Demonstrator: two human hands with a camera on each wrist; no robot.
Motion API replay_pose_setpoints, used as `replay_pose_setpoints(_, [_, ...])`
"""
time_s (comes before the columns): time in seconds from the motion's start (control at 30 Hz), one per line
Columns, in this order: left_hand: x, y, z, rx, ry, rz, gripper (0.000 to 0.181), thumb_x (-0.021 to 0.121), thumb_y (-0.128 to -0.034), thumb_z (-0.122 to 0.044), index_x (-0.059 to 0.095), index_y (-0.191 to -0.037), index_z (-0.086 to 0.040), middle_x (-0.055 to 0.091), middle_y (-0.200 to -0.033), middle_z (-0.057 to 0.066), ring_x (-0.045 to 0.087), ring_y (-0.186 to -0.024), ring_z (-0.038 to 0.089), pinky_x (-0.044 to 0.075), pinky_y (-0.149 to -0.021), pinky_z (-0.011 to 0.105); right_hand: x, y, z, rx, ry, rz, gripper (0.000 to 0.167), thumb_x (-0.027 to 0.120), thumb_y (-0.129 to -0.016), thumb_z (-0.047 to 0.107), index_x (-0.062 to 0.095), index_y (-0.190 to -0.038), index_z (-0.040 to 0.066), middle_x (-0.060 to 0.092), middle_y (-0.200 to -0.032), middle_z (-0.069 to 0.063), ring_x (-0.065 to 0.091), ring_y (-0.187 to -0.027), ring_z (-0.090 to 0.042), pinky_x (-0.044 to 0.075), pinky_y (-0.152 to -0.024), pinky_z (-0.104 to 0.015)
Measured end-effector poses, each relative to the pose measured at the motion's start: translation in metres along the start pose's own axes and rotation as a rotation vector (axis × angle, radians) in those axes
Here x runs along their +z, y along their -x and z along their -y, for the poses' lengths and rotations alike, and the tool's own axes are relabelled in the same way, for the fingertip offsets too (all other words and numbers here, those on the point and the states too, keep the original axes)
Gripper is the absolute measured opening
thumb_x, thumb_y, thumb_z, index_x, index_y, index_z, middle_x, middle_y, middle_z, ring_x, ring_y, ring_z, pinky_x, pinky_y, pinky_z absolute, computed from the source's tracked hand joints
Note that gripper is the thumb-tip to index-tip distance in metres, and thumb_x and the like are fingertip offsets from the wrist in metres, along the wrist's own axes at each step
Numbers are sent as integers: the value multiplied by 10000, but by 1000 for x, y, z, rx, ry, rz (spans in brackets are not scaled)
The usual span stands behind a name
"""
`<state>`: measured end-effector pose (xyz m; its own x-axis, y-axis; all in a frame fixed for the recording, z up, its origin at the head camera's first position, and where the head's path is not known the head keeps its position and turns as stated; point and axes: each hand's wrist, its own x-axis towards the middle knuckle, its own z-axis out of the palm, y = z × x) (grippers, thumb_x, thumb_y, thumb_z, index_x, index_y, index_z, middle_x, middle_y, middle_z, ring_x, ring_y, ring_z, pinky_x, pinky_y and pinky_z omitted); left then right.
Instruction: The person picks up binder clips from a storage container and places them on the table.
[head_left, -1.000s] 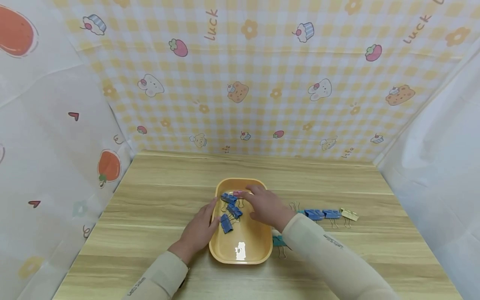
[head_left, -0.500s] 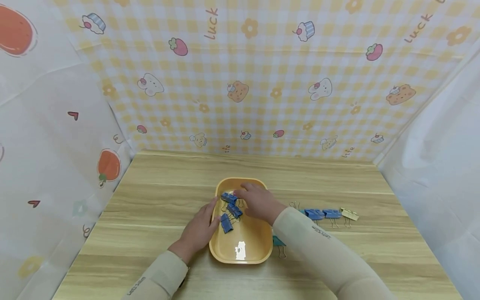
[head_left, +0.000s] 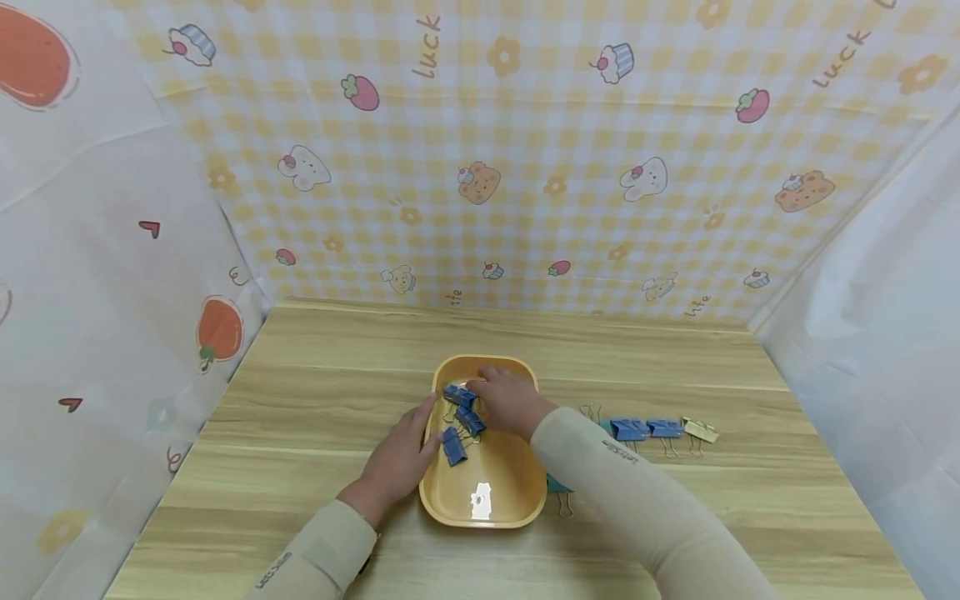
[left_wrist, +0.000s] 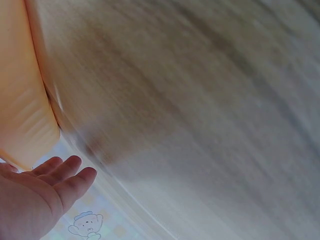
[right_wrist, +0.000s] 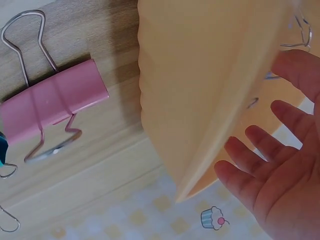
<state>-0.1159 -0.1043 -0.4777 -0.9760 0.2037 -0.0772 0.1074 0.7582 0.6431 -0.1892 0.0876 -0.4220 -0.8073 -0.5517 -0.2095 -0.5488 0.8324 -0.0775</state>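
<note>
Left hand (head_left: pixel 400 450) straight-fingered against tub (head_left: pixel 510 479) | right hand (head_left: pixel 510 400) inside it, fingers spread; whether they pinch anything I can't tell | between hands: bunched blue clips (head_left: pixel 453 447), handles could snag | right sleeve (head_left: pixel 637 492) could sweep partly hidden teal clip (head_left: pixel 557 483) | right-hand side: pink clip (right_wrist: pixel 55 100), head view blocked

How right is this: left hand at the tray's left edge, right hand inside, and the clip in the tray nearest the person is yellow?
Only the colour is wrong: the head view shows that clip is blue. The left hand is at the left edge of the tray, the right hand inside.
</note>
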Motion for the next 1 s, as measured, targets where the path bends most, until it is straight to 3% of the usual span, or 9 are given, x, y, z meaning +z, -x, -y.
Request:
replay_pose_setpoints(0.37, [-1, 0, 0, 2, -2, -3, 614, 461, -1019, -339, 215, -1549, -149, 401, -1469, 193, 430, -1317, 385, 395, -1040, 538, 7, -13, 2, 60, 55, 40, 401, 616, -946, 230, 568, -1343, 206, 489, -1409, -81, 502, -1261, -271, 474, -994, -400])
replay_pose_setpoints(0.53, [-1, 0, 0, 2, 1, -3, 612, 461, -1019, -339, 221, -1548, -146, 403, -1468, 194, 429, -1317, 386, 393, -1042, 537, 9, -18, 2, 83, 66, 53, 381, 591, -954, 223, 575, -1334, 206, 517, -1368, -65, 526, -1220, -249, 474, -993, -386])
replay_pose_setpoints(0.73, [0, 0, 1, 6, -6, -6, 614, 460, -1018, -343, 219, -1549, -149, 403, -1472, 191, 427, -1321, 384, 391, -1047, 532, 9, -21, 3, 95, 85, 78, 357, 583, -956, 235, 589, -1313, 222, 548, -1263, -53, 561, -1093, -212, 521, -899, -366])
replay_pose_setpoints(1.0, [-1, 0, -1, -1, 2, -3, 618, 467, -1015, -334, 216, -1549, -149, 396, -1477, 191, 417, -1328, 386, 384, -1050, 538, 9, -23, 5, 117, 51, 112, 388, 541, -972, 217, 564, -1358, 251, 541, -1275, -62, 547, -1117, -227, 502, -927, -378])
